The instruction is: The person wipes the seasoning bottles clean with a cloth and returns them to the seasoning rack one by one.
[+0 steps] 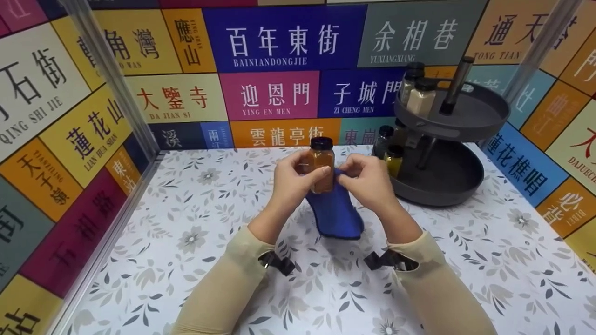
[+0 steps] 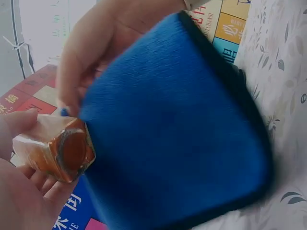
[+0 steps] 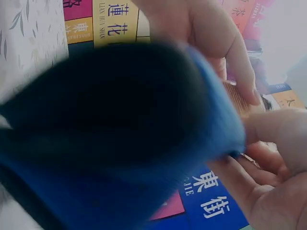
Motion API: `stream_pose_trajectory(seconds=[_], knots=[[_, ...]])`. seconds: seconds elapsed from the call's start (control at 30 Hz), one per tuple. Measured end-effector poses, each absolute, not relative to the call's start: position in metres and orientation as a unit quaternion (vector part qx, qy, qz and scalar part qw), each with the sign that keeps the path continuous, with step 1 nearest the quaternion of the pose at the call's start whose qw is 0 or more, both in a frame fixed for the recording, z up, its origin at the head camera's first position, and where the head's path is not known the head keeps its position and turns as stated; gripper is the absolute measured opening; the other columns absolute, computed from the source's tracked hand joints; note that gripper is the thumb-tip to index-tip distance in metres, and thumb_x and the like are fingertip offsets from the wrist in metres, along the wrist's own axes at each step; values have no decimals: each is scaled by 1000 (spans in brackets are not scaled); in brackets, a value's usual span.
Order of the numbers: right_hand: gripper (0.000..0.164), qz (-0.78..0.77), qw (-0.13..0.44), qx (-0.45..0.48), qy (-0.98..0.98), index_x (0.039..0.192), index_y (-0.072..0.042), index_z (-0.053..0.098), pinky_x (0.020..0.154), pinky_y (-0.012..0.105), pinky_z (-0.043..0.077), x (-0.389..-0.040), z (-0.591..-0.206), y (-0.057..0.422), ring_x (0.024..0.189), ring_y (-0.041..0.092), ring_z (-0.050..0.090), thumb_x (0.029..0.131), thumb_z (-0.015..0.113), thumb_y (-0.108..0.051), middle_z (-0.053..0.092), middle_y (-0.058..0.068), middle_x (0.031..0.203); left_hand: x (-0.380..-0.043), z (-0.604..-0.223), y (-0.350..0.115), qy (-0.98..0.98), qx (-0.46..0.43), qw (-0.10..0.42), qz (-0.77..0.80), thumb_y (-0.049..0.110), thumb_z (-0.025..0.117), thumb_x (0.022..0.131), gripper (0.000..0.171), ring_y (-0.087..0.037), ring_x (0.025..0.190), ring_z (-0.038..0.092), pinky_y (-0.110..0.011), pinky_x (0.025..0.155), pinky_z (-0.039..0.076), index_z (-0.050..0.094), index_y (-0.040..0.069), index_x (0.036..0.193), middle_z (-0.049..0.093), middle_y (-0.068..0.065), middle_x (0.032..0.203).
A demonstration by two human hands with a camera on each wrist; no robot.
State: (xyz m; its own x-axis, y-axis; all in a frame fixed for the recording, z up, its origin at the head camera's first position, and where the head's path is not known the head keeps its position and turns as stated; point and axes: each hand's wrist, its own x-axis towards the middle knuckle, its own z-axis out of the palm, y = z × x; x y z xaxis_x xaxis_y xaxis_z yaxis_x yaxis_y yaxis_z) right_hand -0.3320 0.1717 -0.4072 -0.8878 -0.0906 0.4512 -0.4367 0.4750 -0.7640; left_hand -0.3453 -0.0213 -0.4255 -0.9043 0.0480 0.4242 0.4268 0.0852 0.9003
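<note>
My left hand (image 1: 294, 179) grips a small square glass jar (image 1: 322, 163) with a black lid and orange-brown contents, held upright above the table. In the left wrist view the base of the jar (image 2: 74, 151) faces the camera. My right hand (image 1: 368, 179) pinches a blue cloth (image 1: 340, 214) with a dark edge, just right of the jar. The cloth hangs below both hands and passes behind the jar in the head view. Up close in the right wrist view, the cloth (image 3: 144, 187) is blurred and covers much of the frame.
A dark two-tier round rack (image 1: 437, 186) stands at the back right, close to my right hand. Its upper tray (image 1: 484, 109) holds jars with black lids, including a pale one (image 1: 421, 100). Several more, one a yellow jar (image 1: 394, 163), stand on the lower tier. Sign-printed walls enclose the flower-patterned table (image 1: 209, 209).
</note>
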Motion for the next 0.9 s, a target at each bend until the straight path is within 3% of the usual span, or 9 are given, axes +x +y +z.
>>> stream_pose_trajectory(seconds=[0.17,0.27,0.37,0.5,0.7,0.77,0.9], knots=[[5,557,284,150,-766,91,0,75,76,22,63,-327,-407,168,86,12,78,89,79,1,79,13,98,-344,-431,-17,-718,-171,111,-665,21,90,86,43,-18,94,73,-33,87,62,76,5,123,77,-12,108],[7,583,307,170,-733,94,3,74,80,26,64,-326,-409,166,95,15,79,90,79,3,80,13,104,-343,-432,-15,-720,-156,114,-667,23,90,86,44,-19,98,73,-33,91,62,75,6,123,77,-10,112],[6,573,292,177,-745,93,2,74,80,27,65,-328,-411,165,96,19,80,90,78,3,80,12,105,-343,-431,-14,-718,-134,131,-670,24,91,85,46,-19,99,73,-33,91,62,75,6,125,77,-9,114],[5,503,231,172,-815,87,-4,74,76,26,64,-331,-411,166,86,19,78,87,76,1,80,10,95,-346,-429,-17,-711,-122,165,-673,22,91,85,47,-20,95,73,-32,88,62,75,3,124,77,-12,112],[7,447,143,172,-866,83,-11,73,69,32,56,-330,-408,169,72,19,66,85,74,-4,77,7,87,-347,-427,-21,-706,-134,176,-672,20,89,86,47,-22,97,75,-33,88,63,74,1,126,77,-15,114],[8,463,153,167,-857,84,-10,74,70,31,59,-330,-407,169,74,19,69,86,75,-3,78,9,89,-346,-427,-21,-708,-139,161,-674,20,90,86,46,-21,97,76,-32,86,63,75,3,126,78,-14,113],[8,514,227,155,-812,87,-7,75,75,23,63,-328,-406,168,84,16,77,89,76,1,80,10,95,-346,-427,-19,-713,-154,124,-673,21,90,86,42,-19,94,73,-31,86,62,76,4,123,77,-13,109]])
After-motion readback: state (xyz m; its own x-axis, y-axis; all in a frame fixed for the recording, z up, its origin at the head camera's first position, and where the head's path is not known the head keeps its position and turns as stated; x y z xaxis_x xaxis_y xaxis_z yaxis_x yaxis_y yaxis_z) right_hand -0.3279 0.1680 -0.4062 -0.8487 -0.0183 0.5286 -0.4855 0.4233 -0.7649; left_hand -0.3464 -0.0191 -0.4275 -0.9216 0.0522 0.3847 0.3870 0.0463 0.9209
